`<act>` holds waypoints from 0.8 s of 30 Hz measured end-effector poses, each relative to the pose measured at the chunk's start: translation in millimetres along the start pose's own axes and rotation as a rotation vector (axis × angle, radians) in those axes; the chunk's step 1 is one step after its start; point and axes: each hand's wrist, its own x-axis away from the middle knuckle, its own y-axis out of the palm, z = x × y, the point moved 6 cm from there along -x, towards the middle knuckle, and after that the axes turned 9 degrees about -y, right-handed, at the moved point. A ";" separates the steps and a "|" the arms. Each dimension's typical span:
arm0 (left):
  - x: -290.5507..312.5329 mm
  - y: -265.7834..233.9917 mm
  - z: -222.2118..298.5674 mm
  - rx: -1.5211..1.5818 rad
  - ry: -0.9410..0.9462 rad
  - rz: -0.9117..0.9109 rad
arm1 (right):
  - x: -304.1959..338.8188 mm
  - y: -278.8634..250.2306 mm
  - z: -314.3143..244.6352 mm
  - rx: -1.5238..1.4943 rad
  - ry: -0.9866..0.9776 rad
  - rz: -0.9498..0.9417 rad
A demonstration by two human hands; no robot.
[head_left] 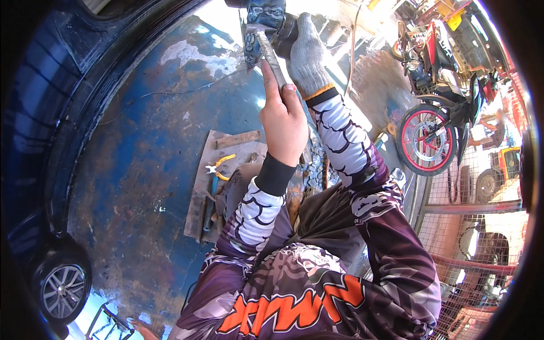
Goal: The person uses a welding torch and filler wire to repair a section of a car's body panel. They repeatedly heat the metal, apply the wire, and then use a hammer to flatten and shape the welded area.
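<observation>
My left hand (283, 122) is bare and closed around the lower end of a flat grey metal bar (271, 54), with the forefinger stretched along it. The bar slants up to a dark, blue-grey power tool (262, 22) at the top of the view. My right hand (307, 56), in a grey knit glove with an orange cuff, grips the rounded black body of that tool just right of the bar. Both forearms wear patterned purple and white sleeves. The tool's working end is cut off by the frame's upper edge.
Below the hands a wooden board (201, 198) lies on the worn blue floor (141, 170), with yellow-handled pliers (220, 164) and other tools on it. A motorcycle with a red wheel (425, 139) stands at right beside a red-framed mesh fence (476, 243). A car's wheel (62, 290) shows at lower left.
</observation>
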 end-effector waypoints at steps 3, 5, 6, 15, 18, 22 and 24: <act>2.1 -2.9 2.4 0.065 0.069 0.010 | -9.9 -2.2 13.9 0.017 -0.014 -0.017; 3.0 -10.9 1.6 0.067 0.063 0.098 | -9.8 0.2 24.5 0.077 -0.108 -0.085; 2.7 -10.4 7.0 0.060 0.099 0.146 | -13.6 -1.0 24.4 0.127 -0.154 -0.106; 8.5 3.1 24.0 0.139 -0.014 0.086 | -21.7 -7.4 2.9 0.107 -0.030 -0.072; 7.9 9.9 27.1 0.092 -0.024 0.085 | -11.1 -0.9 -13.9 0.187 -0.057 -0.078; 1.8 12.7 25.7 0.142 -0.067 0.006 | 0.8 19.2 -43.5 0.795 -0.500 -0.157; -2.0 14.7 29.2 0.197 -0.048 0.008 | -13.2 17.3 -36.9 0.635 -0.250 -0.173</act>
